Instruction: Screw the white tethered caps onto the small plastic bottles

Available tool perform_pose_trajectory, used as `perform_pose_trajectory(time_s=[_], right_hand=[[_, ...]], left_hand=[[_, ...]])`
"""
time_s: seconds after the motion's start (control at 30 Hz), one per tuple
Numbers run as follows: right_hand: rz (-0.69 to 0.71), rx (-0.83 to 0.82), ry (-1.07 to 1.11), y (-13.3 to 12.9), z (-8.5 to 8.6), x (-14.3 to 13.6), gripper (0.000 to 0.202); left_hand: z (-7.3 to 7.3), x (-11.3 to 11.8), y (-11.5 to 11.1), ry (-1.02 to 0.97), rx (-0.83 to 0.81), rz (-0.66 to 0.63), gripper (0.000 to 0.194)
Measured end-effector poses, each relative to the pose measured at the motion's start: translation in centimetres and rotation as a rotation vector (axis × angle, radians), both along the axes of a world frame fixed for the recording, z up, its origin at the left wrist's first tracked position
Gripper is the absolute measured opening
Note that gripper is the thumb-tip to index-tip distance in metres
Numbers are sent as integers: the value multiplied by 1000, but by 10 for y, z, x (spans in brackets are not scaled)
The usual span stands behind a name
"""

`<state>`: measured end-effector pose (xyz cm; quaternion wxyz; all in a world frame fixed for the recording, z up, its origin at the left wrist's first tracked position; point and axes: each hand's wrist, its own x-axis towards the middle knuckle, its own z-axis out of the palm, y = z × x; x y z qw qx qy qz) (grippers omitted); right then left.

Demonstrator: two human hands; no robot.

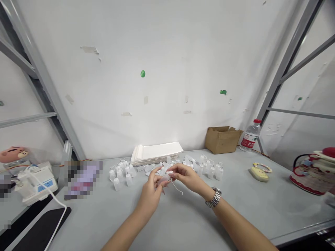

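My left hand point(154, 184) is closed around a small translucent plastic bottle point(164, 178), held tilted just above the grey table. At the bottle's top, the thumb and fingertips of my right hand point(184, 175) pinch a white cap point(170, 173); a thin white strap point(178, 188) hangs from it. Whether the cap is seated on the bottle I cannot tell. Behind my hands lies a pile of loose translucent bottle parts point(150, 168). Several similar capped bottles point(116, 183) stand to the left, and several more bottles point(219, 173) stand to the right.
White padded envelopes point(159, 151) are stacked by the wall. A cardboard box point(223, 141), a water bottle point(250, 136), a yellow case point(259, 173) with a beaded loop and a decorated bag point(316, 172) are on the right. A white device point(39, 184) with a cable is at left.
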<state>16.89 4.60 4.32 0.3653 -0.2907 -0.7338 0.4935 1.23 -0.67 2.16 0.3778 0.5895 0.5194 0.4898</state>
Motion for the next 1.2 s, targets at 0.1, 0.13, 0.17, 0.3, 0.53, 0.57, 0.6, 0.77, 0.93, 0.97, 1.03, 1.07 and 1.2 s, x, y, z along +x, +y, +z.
perform_pose_trajectory(time_s=[0.1,0.13,0.17,0.3,0.53,0.57,0.6,0.77,0.93,0.97,1.03,1.07,1.2], right_hand=[[-10,-15,30,-1,0,0,25],[-21,-23,36,-1,-1,-1,25],[-33,-30,35,-1,-3,-2,25],[-134,-50,-39,-4,-12,-12,35],[-284,8,-44,-5,-17,-18,41],[-275,16,-19,-4,-17,-17,37],[-249,23,9,-3,-18,-16,34],[-77,62,77,2,-19,-10,30],[-57,-62,117,3,-14,-8,32],[-56,-69,107,3,-14,-9,29],[-70,-56,86,4,-14,-10,25],[-90,-36,80,4,-15,-10,23],[-195,31,75,3,-22,-15,17]], left_hand=[[-1,-1,0,-23,-7,4,44],[-3,-2,1,-1,10,10,44],[-6,-3,1,37,39,25,43],[-16,-7,3,241,248,131,37],[-16,-3,8,137,116,198,44],[-16,-2,9,83,82,184,46],[-15,-2,11,31,57,165,48],[-9,-1,14,-179,-69,44,47],[2,0,10,-182,-116,-145,31],[2,0,9,-181,-126,-156,33],[2,0,10,-179,-140,-141,35],[1,-1,11,-180,-141,-120,34],[-5,-2,13,-155,-117,-44,23]])
